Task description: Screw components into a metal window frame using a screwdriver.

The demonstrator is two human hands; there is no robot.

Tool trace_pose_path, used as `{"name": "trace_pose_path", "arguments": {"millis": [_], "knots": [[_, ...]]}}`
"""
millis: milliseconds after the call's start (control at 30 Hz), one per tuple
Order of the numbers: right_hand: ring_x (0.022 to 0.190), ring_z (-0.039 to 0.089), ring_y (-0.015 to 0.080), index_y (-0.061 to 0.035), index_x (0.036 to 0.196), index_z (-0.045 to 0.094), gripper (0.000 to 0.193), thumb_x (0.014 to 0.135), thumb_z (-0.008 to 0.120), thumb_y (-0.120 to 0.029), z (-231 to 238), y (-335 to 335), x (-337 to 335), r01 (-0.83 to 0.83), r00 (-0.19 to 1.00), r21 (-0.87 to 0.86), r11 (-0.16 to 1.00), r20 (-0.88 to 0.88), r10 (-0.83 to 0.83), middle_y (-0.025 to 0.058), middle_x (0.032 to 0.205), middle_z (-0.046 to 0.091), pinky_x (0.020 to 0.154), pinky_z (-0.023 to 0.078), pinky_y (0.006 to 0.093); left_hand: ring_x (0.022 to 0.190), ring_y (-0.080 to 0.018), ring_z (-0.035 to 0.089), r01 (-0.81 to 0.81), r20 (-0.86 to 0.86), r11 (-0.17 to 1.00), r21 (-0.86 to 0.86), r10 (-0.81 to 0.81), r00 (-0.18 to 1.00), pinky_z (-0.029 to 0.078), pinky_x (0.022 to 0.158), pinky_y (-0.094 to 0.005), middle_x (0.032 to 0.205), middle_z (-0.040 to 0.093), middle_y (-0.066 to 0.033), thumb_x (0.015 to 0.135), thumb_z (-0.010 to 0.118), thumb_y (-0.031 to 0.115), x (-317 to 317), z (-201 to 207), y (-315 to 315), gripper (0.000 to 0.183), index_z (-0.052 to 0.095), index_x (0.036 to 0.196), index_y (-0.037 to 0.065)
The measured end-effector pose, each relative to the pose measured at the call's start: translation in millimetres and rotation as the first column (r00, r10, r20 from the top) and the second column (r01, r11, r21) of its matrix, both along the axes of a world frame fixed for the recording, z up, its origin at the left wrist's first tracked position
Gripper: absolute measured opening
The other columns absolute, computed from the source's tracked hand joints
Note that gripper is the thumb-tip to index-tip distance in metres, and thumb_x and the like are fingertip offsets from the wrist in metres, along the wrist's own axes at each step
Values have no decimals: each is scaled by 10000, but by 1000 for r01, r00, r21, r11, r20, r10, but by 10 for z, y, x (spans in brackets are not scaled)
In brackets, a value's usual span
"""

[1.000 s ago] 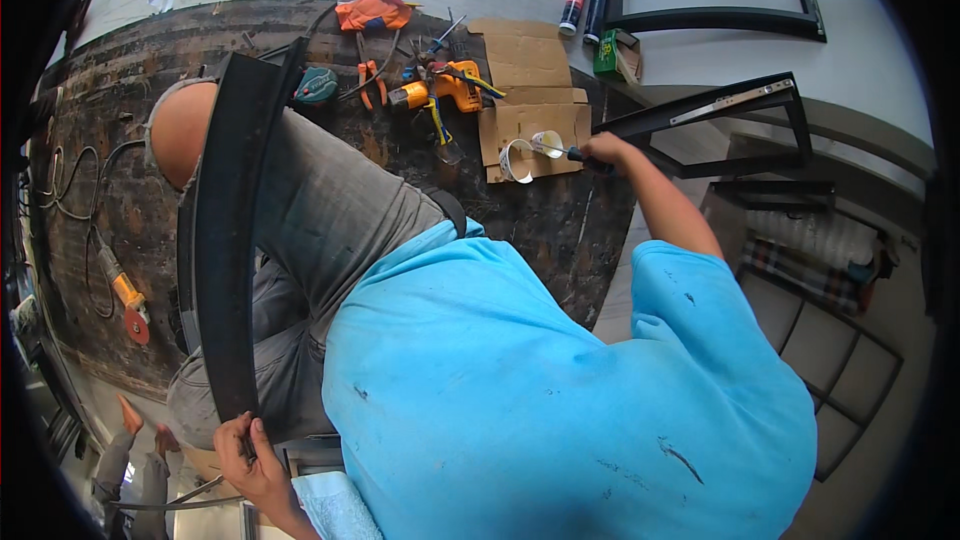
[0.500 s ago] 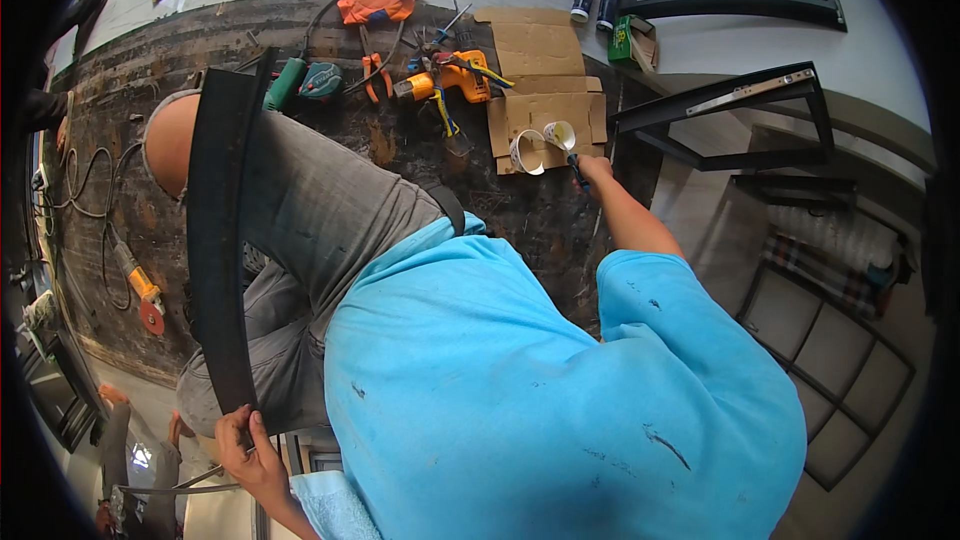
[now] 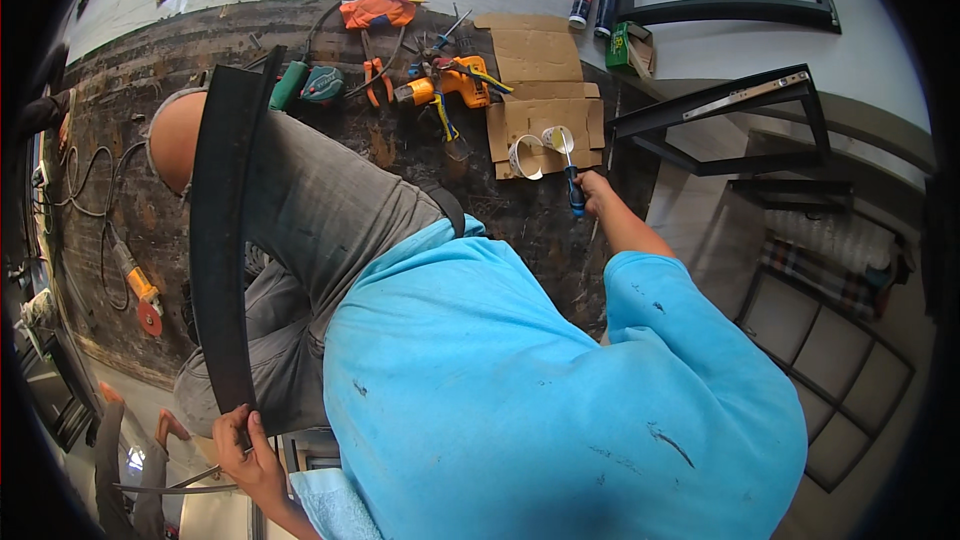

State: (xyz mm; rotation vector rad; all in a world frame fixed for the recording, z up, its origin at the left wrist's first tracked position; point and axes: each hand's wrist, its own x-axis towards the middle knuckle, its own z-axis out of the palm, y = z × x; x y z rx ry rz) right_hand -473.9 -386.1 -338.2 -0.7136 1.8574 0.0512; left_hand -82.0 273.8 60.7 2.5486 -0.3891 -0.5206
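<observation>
We had our left hand (image 3: 245,440) clamped on the black metal bar (image 3: 220,240) to steady it, right hand (image 3: 592,190) fist-gripping a blue-handled tool (image 3: 572,172) over the cardboard (image 3: 545,120).

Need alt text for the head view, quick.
A person in a blue shirt holds a long black metal bar across their knee with the left hand, while the right hand holds a blue-handled tool over a small open tin on cardboard.
</observation>
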Motion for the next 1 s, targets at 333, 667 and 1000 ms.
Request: {"name": "trace_pose_path", "arguments": {"millis": [333,667,1000], "knots": [[1233,596,212,-18,1398,586,516,890,667,-67,1464,-117,1418,-413,653,-395,821,500,569,90,1299,658,1099,403,338,960,-320,682,-53,10,996,-68,54,998,523,876,-376,1027,725,-165,891,727,20,-18,103,81,138,701,1020,-21],[1272,599,256,4,1390,570,459,935,621,-35,3873,853,4535,-515,-507,-856,-49,258,823,149,1326,644,1077,442,374,935,-273,668,-271,162,960,-69,279,947,499,874,-363,974,733,-104,883,736,70,-417,-67,116,152,730,1011,-11],[1023,701,306,-6,1202,699,486,745,573,101,4188,3300,4931,-18,-913,-804,-594,-229,338,152,1149,681,899,559,398,928,-267,667,-320,241,915,-245,378,894,499,866,-364,983,743,-101,901,721,52,-541,-230,159,113,738,999,1]]}}
